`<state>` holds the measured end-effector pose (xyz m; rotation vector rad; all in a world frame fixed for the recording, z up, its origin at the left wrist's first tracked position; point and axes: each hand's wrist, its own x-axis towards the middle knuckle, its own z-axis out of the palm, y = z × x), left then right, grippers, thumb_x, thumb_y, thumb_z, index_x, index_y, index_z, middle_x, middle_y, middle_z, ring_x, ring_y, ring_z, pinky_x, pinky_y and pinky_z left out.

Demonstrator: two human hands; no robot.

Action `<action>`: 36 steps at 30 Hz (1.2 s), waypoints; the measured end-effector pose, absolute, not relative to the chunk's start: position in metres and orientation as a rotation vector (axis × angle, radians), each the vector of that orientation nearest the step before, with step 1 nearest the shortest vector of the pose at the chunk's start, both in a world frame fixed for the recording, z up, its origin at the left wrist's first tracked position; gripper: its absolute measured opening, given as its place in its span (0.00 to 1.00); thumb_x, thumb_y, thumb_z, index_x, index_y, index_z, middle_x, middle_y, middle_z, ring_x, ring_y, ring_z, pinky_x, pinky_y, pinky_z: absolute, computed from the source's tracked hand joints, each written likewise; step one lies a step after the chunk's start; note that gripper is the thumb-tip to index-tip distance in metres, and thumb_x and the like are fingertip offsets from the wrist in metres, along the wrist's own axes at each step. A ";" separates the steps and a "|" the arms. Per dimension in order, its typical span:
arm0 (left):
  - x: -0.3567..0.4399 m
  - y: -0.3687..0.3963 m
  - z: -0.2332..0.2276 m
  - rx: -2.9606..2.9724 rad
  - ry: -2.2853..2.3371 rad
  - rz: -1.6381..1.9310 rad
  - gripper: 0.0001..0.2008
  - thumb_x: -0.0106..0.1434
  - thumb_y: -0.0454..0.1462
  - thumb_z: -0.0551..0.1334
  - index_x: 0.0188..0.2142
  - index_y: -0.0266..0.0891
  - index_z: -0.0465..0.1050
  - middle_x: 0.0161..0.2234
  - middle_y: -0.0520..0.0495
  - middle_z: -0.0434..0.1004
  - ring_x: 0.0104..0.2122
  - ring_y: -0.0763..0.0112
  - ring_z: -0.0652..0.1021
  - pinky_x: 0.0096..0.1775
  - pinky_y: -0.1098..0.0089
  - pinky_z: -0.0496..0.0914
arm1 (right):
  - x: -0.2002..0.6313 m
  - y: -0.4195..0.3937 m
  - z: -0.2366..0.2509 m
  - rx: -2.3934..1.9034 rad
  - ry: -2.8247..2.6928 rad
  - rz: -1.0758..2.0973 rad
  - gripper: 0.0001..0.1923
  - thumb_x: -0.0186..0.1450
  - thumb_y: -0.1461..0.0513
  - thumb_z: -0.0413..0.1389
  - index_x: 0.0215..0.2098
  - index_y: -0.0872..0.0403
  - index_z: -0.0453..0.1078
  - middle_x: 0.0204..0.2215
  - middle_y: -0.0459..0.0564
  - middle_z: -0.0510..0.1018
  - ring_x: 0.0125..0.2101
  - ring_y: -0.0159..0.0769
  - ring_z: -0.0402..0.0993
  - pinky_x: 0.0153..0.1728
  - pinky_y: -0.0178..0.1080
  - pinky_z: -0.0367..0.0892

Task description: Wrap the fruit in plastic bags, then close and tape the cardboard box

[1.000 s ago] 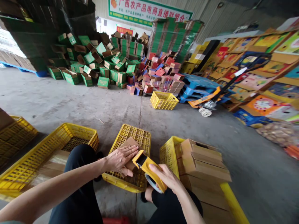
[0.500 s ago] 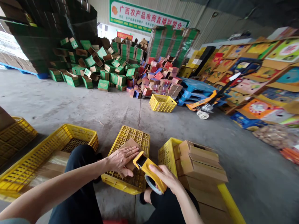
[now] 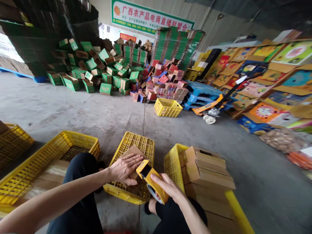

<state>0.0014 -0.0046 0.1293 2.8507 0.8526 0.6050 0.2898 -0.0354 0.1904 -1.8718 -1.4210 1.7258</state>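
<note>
My left hand point(image 3: 124, 168) lies flat, fingers spread, on a small brown cardboard box point(image 3: 133, 151) that rests on an upturned yellow plastic crate point(image 3: 138, 144) between my knees. My right hand point(image 3: 168, 188) grips a yellow tape dispenser point(image 3: 149, 177) whose front end touches the box beside my left fingers. The roll of tape sits under the dispenser, partly hidden by my right hand.
A yellow crate point(image 3: 173, 161) at my right holds a stack of flat brown cartons point(image 3: 207, 172). Another yellow crate point(image 3: 60, 146) with cardboard inside stands at my left. Farther off are a heap of green and red boxes point(image 3: 117, 70), a small yellow crate point(image 3: 168, 108), a pallet jack point(image 3: 214, 109) and printed cartons point(image 3: 273, 81).
Both hands and the dispenser keep their hold on the box; the view has drifted slightly, so everything sits a little to the left in the picture.
</note>
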 end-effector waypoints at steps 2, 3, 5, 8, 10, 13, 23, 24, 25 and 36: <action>0.003 -0.005 0.130 2.839 0.860 0.615 0.51 0.68 0.65 0.54 0.76 0.35 0.42 0.72 0.34 0.57 0.71 0.48 0.60 0.71 0.50 0.52 | 0.291 -0.038 0.191 -1.887 -1.431 1.687 0.29 0.63 0.37 0.61 0.41 0.53 0.67 0.21 0.46 0.81 0.18 0.36 0.78 0.19 0.34 0.72; 0.004 -0.004 0.130 2.836 0.858 0.616 0.51 0.68 0.65 0.54 0.76 0.35 0.43 0.72 0.33 0.58 0.71 0.48 0.61 0.71 0.50 0.52 | 0.291 -0.039 0.192 -1.895 -1.428 1.667 0.29 0.63 0.38 0.62 0.41 0.53 0.68 0.21 0.46 0.81 0.18 0.36 0.78 0.19 0.33 0.72; 0.004 -0.003 0.130 2.835 0.849 0.610 0.51 0.67 0.66 0.54 0.76 0.35 0.45 0.71 0.33 0.58 0.71 0.48 0.62 0.71 0.50 0.53 | 0.289 -0.040 0.195 -1.912 -1.417 1.635 0.27 0.63 0.39 0.63 0.41 0.54 0.69 0.21 0.45 0.81 0.18 0.35 0.78 0.19 0.33 0.71; 0.003 0.000 0.130 2.833 0.846 0.599 0.50 0.67 0.66 0.53 0.75 0.35 0.46 0.71 0.33 0.59 0.70 0.48 0.63 0.70 0.51 0.54 | 0.286 -0.041 0.199 -1.902 -1.421 1.627 0.26 0.64 0.40 0.63 0.40 0.53 0.70 0.21 0.45 0.80 0.18 0.35 0.79 0.20 0.32 0.72; -0.001 0.002 0.129 2.833 0.842 0.597 0.50 0.67 0.66 0.53 0.75 0.35 0.46 0.71 0.33 0.60 0.70 0.48 0.63 0.70 0.51 0.54 | 0.287 -0.042 0.201 -1.893 -1.434 1.623 0.26 0.64 0.40 0.63 0.39 0.53 0.69 0.21 0.45 0.80 0.18 0.35 0.78 0.20 0.32 0.72; -0.006 0.007 0.128 2.833 0.867 0.618 0.50 0.68 0.65 0.52 0.76 0.36 0.46 0.71 0.33 0.59 0.70 0.49 0.63 0.70 0.51 0.53 | 0.295 -0.045 0.204 -1.900 -1.416 1.615 0.24 0.66 0.42 0.62 0.39 0.54 0.68 0.21 0.45 0.80 0.17 0.34 0.77 0.18 0.32 0.71; -0.008 0.004 0.131 2.916 0.879 0.520 0.47 0.64 0.65 0.59 0.75 0.48 0.51 0.74 0.39 0.51 0.72 0.47 0.59 0.71 0.49 0.49 | 0.313 -0.066 0.195 -1.866 -1.283 1.612 0.22 0.66 0.44 0.63 0.38 0.53 0.68 0.19 0.42 0.79 0.13 0.31 0.74 0.16 0.31 0.70; -0.008 0.003 0.132 2.925 0.882 0.507 0.47 0.65 0.65 0.60 0.75 0.48 0.51 0.75 0.39 0.51 0.72 0.47 0.58 0.71 0.49 0.48 | 0.313 -0.066 0.192 -1.861 -1.286 1.615 0.22 0.65 0.44 0.64 0.39 0.53 0.68 0.19 0.41 0.79 0.13 0.31 0.74 0.16 0.31 0.70; -0.008 0.001 0.132 2.933 0.887 0.498 0.46 0.66 0.63 0.60 0.75 0.47 0.51 0.75 0.39 0.51 0.72 0.47 0.58 0.71 0.49 0.48 | 0.313 -0.067 0.190 -1.853 -1.297 1.621 0.22 0.65 0.44 0.64 0.39 0.53 0.68 0.19 0.41 0.79 0.13 0.31 0.73 0.16 0.31 0.70; 0.009 -0.013 0.132 2.968 0.819 0.483 0.38 0.72 0.44 0.58 0.76 0.45 0.45 0.75 0.40 0.47 0.74 0.53 0.54 0.72 0.47 0.46 | 0.325 -0.064 0.159 -1.767 -1.386 1.696 0.28 0.64 0.39 0.61 0.38 0.55 0.69 0.18 0.45 0.78 0.16 0.33 0.76 0.16 0.31 0.70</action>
